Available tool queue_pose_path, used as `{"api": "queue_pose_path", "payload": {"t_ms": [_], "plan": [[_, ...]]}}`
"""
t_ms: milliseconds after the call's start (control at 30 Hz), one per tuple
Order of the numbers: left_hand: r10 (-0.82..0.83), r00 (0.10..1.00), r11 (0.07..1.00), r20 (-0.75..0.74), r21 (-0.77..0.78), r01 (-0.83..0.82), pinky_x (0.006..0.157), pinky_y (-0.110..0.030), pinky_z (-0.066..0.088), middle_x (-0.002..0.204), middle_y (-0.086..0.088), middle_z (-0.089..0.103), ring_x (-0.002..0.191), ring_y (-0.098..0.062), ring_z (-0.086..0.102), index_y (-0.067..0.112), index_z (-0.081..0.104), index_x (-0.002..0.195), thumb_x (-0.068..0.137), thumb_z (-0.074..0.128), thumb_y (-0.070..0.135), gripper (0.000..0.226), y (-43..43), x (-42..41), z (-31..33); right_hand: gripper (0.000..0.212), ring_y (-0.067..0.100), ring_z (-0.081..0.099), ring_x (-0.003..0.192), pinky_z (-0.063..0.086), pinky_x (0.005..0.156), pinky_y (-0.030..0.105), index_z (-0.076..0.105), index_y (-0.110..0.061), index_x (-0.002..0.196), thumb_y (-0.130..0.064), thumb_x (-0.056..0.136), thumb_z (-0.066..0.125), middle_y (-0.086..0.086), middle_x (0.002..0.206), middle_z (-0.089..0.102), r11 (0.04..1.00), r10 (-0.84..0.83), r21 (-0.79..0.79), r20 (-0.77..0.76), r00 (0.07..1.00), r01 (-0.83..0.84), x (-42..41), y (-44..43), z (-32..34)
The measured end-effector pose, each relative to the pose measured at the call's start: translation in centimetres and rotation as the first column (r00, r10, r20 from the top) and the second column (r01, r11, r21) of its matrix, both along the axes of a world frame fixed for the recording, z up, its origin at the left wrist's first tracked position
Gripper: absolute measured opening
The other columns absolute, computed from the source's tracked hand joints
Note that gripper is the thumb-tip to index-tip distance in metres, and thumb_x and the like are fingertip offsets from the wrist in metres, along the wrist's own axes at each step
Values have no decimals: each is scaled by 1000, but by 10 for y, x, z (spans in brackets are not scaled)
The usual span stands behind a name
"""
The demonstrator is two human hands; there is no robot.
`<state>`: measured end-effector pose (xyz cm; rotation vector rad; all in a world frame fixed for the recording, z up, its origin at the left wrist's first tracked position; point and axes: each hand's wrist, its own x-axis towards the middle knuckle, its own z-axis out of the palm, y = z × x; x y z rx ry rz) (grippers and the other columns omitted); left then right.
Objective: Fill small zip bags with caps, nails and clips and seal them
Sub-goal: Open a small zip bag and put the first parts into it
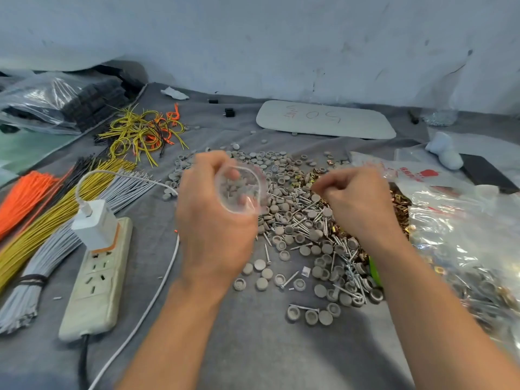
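Both bare forearms reach forward, side by side. The left hand [216, 215] is raised, its fingers curled round a small clear bag [239, 190]. The right hand [357, 204] hangs knuckles-up with fingertips bunched; blur hides whether it holds anything.

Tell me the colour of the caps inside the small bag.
Grey: the caps in the small bag, head view.

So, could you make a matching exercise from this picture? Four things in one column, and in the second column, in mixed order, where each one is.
1. small zip bag
2. white charger
3. orange wires
4. flat board

A. by the wall, far side
B. plugged into the power strip
C. held by the left hand
D. far left, beside yellow wires

Pairs: 1-C, 2-B, 3-D, 4-A.
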<state>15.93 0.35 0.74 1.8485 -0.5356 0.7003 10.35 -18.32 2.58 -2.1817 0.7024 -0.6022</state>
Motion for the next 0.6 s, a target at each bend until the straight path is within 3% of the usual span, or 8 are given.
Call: {"api": "queue_pose_path", "payload": {"t_ms": [67,233,367,467,600], "plan": [[24,997,988,75,148,-35,79,-35,44,98,21,47,92,-10,49,29,50,107,76,81,2,52,-3,-6,-1,36,8,70,70,57,64,24,79,-33,81,-6,97,61,-6,102,79,998,12,-60,-156,988,-22,5,-6,-11],[15,993,996,-115,85,-6,77,-27,38,103,14,59,96,-13,56,31,48,104,71,81,3,55,-8,-3,-4,27,13,68,82,56,74,25,77,-37,86,-14,95,67,-3,111,77,974,98,-157,-367,925,-165,10,-6,-26],[37,992,967,-119,254,-6,71,-29,32,98,13,54,90,-13,49,34,43,102,76,81,11,51,-12,-4,-8,29,10,64,73,49,66,20,78,-32,111,-13,100,59,0,113,76,943,184,-166,-464,867,-289,13,-3,-32],[9,989,950,-147,309,37,71,-30,31,94,13,53,87,-15,48,36,39,100,78,81,15,52,-13,-4,-11,26,16,65,82,52,72,27,74,-28,120,-17,98,64,1,107,72,936,162,-197,-494,854,-292,11,-5,-33],[29,990,932,-141,361,24,68,-31,29,90,15,52,84,-13,46,36,40,100,90,73,20,38,-9,1,-14,17,24,66,84,58,78,35,74,-14,108,-26,97,68,4,93,71,916,87,-277,-571,816,-291,14,-2,-33]]}}
